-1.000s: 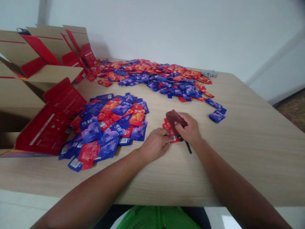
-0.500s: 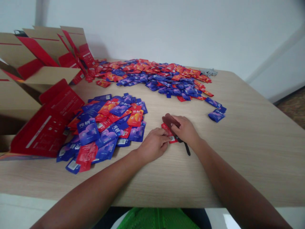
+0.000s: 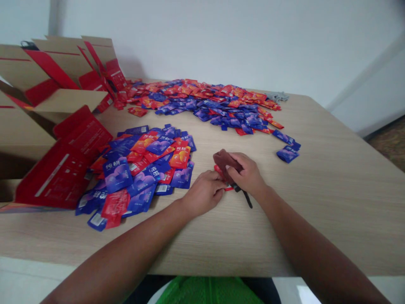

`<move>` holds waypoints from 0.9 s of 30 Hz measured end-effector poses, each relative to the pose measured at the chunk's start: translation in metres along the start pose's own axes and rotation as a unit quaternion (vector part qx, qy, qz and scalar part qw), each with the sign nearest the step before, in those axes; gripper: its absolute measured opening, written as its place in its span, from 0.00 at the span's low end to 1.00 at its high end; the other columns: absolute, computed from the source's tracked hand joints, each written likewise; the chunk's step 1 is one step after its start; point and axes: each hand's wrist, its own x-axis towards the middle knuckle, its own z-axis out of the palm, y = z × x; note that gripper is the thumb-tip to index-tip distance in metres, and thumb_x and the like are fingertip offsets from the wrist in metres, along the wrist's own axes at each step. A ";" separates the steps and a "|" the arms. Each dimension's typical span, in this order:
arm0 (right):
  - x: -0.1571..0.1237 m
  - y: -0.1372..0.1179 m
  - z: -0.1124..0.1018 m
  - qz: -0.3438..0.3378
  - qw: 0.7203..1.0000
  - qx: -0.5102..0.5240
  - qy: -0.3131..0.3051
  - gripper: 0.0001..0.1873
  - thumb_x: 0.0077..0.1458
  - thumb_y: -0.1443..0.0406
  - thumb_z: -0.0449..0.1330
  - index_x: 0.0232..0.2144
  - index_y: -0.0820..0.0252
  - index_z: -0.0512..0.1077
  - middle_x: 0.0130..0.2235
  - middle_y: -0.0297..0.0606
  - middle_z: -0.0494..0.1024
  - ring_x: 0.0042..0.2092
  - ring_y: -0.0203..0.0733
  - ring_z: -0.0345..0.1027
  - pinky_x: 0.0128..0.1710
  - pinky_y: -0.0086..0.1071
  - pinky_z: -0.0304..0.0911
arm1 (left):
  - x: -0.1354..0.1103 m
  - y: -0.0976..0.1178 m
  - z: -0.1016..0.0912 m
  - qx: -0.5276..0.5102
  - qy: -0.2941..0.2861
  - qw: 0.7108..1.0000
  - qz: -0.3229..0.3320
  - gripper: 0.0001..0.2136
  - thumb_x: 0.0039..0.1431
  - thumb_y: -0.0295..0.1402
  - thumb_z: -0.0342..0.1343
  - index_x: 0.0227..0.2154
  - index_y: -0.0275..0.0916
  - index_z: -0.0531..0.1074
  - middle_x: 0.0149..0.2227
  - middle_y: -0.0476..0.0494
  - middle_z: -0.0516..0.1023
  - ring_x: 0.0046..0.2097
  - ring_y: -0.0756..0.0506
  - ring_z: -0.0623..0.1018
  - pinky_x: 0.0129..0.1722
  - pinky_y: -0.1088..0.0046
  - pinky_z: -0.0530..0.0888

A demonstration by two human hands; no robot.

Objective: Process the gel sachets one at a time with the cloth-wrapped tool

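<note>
My left hand rests on the wood-look table with its fingers bent, pinning a small red sachet. Most of that sachet is covered by my fingers and by the thing above it. My right hand is closed around a dark reddish-brown, block-like tool, thumb on top; a thin black strip sticks out from it toward me. What kind of tool it is cannot be told. The tool lies over the sachet; whether they touch is hidden. Left of my hands is a heap of blue and red sachets.
Opened red-and-brown cardboard boxes stand along the left side. A long pile of blue and red sachets stretches along the wall. Several blue sachets lie apart at the right, and a grey cloth-like item lies behind.
My right hand has tilted the brown tool and shifted it slightly left, covering more of the red sachet. My left hand stays nearly in place.
</note>
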 end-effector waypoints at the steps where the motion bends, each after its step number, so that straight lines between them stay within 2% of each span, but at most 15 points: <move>1: 0.001 0.000 0.001 -0.009 0.999 0.001 -0.031 0.27 0.59 0.69 0.60 0.60 0.51 0.76 0.56 0.41 0.83 0.55 0.53 0.77 0.59 0.49 0.71 | 0.000 0.000 0.000 -0.001 0.002 1.000 -0.001 0.12 0.66 0.25 0.58 0.45 0.43 0.84 0.47 0.40 0.81 0.51 0.39 0.79 0.53 0.59 0.75; 3: 0.002 0.002 0.003 -0.007 0.997 -0.007 -0.079 0.28 0.59 0.69 0.60 0.61 0.51 0.76 0.57 0.41 0.83 0.56 0.53 0.76 0.60 0.49 0.70 | 0.000 0.001 0.000 0.000 0.006 1.000 -0.004 0.11 0.66 0.25 0.58 0.45 0.42 0.84 0.47 0.40 0.81 0.51 0.40 0.78 0.54 0.59 0.75; 5: 0.002 0.007 0.005 0.020 0.995 -0.023 -0.092 0.29 0.59 0.69 0.60 0.62 0.51 0.75 0.57 0.41 0.83 0.56 0.54 0.76 0.60 0.50 0.70 | 0.000 0.001 0.001 0.003 0.009 1.000 -0.001 0.11 0.66 0.25 0.58 0.44 0.42 0.83 0.48 0.40 0.81 0.52 0.40 0.78 0.54 0.59 0.75; 9: 0.001 0.017 0.007 0.068 0.994 -0.052 -0.068 0.27 0.61 0.67 0.60 0.62 0.53 0.76 0.55 0.43 0.84 0.54 0.54 0.76 0.58 0.49 0.70 | -0.001 0.000 0.001 0.007 0.007 1.000 0.002 0.10 0.66 0.25 0.58 0.43 0.42 0.83 0.49 0.40 0.81 0.52 0.39 0.78 0.55 0.58 0.74; 15: 0.000 0.024 0.008 0.073 0.992 -0.091 -0.049 0.26 0.61 0.66 0.59 0.61 0.58 0.76 0.53 0.48 0.84 0.52 0.56 0.76 0.57 0.50 0.71 | -0.001 0.000 0.001 0.013 0.003 1.000 0.001 0.10 0.66 0.26 0.58 0.44 0.42 0.83 0.48 0.40 0.81 0.52 0.39 0.78 0.54 0.59 0.74; 20: -0.001 0.025 0.007 0.090 0.991 -0.100 -0.016 0.26 0.63 0.67 0.58 0.62 0.57 0.75 0.54 0.47 0.83 0.54 0.56 0.76 0.60 0.53 0.70 | -0.002 -0.001 0.001 0.019 0.001 1.000 -0.006 0.10 0.66 0.26 0.58 0.43 0.42 0.83 0.48 0.40 0.81 0.52 0.39 0.78 0.54 0.57 0.75; 25: -0.001 0.011 0.001 0.062 0.996 -0.050 0.044 0.25 0.63 0.66 0.58 0.62 0.53 0.74 0.57 0.44 0.82 0.56 0.54 0.77 0.60 0.50 0.71 | -0.002 -0.001 0.002 0.013 0.001 1.000 -0.007 0.10 0.66 0.26 0.58 0.44 0.43 0.83 0.48 0.40 0.81 0.52 0.39 0.78 0.55 0.57 0.75; 27: -0.001 0.004 0.000 0.038 0.999 -0.023 0.023 0.26 0.62 0.67 0.59 0.61 0.52 0.75 0.57 0.42 0.82 0.56 0.53 0.77 0.60 0.48 0.71 | -0.001 0.000 0.001 0.010 -0.003 1.000 -0.007 0.11 0.66 0.26 0.58 0.44 0.43 0.83 0.48 0.40 0.81 0.52 0.39 0.78 0.55 0.58 0.75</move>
